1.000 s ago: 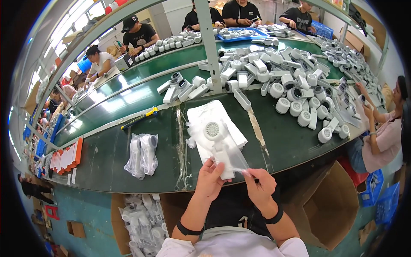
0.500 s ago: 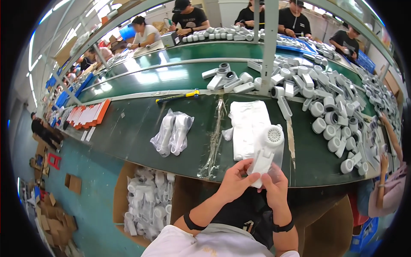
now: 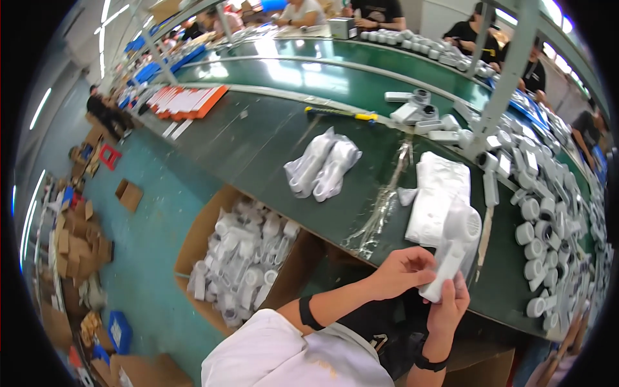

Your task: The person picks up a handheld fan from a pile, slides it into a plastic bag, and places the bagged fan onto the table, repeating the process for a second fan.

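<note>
- Hands meet at the near edge of the green bench (image 3: 258, 148), both closed on one white hair dryer (image 3: 454, 248).
- The left hand (image 3: 401, 272) pinches the side of the dryer's handle with curled fingers; the right hand (image 3: 449, 308) wraps the lower end of the handle from below.
- The dryer stands roughly upright, its round head above the hands, just in front of a stack of white plastic bags (image 3: 438, 193) lying flat on the bench.
- Two bagged dryers (image 3: 322, 166) lie side by side further left on the bench, well apart from the hands.
- A cardboard box (image 3: 242, 258) of bagged white parts sits on the floor below the bench edge.
- Rows of white cylindrical parts (image 3: 541, 232) crowd the bench on the right.
</note>
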`<action>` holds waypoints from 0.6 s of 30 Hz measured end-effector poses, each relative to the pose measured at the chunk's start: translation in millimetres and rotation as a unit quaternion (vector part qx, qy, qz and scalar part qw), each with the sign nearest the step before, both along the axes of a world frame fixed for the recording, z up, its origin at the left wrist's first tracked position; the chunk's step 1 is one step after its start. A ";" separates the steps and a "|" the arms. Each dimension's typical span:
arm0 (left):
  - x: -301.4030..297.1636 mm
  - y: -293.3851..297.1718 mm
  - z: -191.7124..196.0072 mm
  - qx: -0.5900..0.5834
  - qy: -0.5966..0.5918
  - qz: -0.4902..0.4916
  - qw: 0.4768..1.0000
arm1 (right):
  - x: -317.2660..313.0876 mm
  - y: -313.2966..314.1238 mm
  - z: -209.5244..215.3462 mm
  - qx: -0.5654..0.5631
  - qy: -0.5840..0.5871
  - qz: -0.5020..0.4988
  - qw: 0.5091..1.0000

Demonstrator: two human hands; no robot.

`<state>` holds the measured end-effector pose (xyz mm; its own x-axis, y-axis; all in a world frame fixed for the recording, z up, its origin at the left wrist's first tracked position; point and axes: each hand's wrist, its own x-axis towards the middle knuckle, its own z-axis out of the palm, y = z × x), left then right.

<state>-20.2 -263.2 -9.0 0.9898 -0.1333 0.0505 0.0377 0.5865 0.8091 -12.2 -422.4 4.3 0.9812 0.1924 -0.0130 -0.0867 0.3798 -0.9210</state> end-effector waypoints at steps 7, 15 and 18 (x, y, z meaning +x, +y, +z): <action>-10.0 -2.4 -2.5 0.390 -0.239 0.293 0.840 | -2.3 17.5 -3.9 -0.002 -0.027 -0.066 0.997; -8.0 -8.2 6.6 0.002 -0.053 0.268 0.962 | -2.1 16.9 -21.7 -0.079 -0.122 -0.140 0.979; -10.7 1.1 2.7 0.033 -0.035 0.091 0.995 | -13.6 25.8 -12.8 -0.147 -0.165 -0.085 0.972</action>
